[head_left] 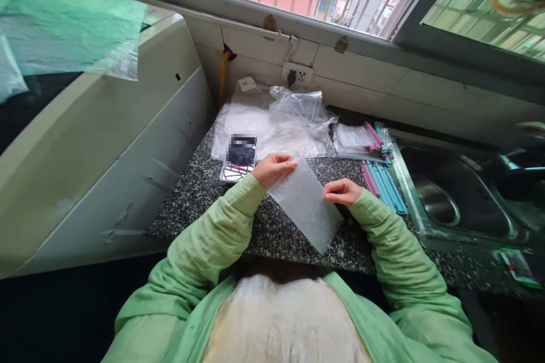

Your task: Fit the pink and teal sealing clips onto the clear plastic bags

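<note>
Slips and snags possible

The person leans over a speckled counter point(191, 204). Beyond the hands, a loose heap of clear bags point(251, 122) could slide if brushed. Over the counter, near its front edge, hangs one held clear bag point(307, 207); uneven pulling might crease it. The left hand point(272, 170) pinches its top corner, the right hand point(344, 191) its right edge, fingertips closed. The right sleeve point(381, 224) could scatter the nearby teal strips point(389, 187).
</note>
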Motion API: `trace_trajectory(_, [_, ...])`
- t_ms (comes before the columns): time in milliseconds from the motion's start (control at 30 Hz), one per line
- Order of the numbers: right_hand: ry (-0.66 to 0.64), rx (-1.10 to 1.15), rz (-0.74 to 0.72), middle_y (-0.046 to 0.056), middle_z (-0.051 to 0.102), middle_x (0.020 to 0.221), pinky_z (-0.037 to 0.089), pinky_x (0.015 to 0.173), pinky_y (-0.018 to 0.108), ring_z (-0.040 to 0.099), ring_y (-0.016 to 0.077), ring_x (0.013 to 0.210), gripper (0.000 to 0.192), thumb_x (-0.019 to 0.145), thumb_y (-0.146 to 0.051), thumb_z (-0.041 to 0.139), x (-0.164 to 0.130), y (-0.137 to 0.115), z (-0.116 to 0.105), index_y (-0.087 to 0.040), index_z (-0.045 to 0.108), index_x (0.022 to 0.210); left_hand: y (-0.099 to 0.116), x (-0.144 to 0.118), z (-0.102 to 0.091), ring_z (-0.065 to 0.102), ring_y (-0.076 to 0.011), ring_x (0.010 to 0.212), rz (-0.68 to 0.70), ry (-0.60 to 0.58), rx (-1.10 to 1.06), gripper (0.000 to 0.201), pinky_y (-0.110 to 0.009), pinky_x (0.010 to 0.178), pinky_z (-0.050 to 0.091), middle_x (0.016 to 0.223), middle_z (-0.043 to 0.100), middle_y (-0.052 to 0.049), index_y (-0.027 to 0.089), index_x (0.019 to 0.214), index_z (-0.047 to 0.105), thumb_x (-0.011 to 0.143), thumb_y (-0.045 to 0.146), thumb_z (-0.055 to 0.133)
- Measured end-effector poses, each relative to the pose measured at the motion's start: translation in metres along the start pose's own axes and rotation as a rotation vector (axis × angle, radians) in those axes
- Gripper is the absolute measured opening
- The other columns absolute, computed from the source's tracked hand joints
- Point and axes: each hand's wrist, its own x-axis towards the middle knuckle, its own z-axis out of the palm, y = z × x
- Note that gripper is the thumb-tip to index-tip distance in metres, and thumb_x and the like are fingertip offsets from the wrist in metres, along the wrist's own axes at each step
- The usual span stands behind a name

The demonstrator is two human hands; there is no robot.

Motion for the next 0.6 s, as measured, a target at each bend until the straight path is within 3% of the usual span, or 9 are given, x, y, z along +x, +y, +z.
trace_trajectory(367, [-0.08, -0.054, 0.009, -0.005, 0.039, 0.049, 0.028, 0.049, 0.022, 0.036, 0.0065, 0.05, 0.043, 0.061, -0.054, 0.058, -0.0015, -0.0008, -0.0019, -0.013, 0.051, 0.052, -0.0074, 0.0033, -0.0081, 0.031, -0.002, 0.035, 0.107, -0.024, 0.163, 0.035, -0.018, 0.037, 0.019, 0.038, 0.038, 0.006, 0.012, 0.046, 0.049, 0.054, 0.039, 0.069])
trace_trajectory(600, [-0.118, -0.049, 0.042, -0.004, 0.043, 0.048, 0.029, 0.05, 0.023, 0.037, 0.0066, 0.049, 0.04, 0.06, -0.051, 0.059, -0.0044, -0.0029, -0.0051, -0.013, 0.052, 0.051, -0.0061, 0.0035, -0.0066, 0.032, -0.0026, 0.034, 0.082, -0.054, 0.198, 0.035, -0.018, 0.036, 0.02, 0.038, 0.038, 0.006, 0.012, 0.045, 0.047, 0.054, 0.04, 0.067])
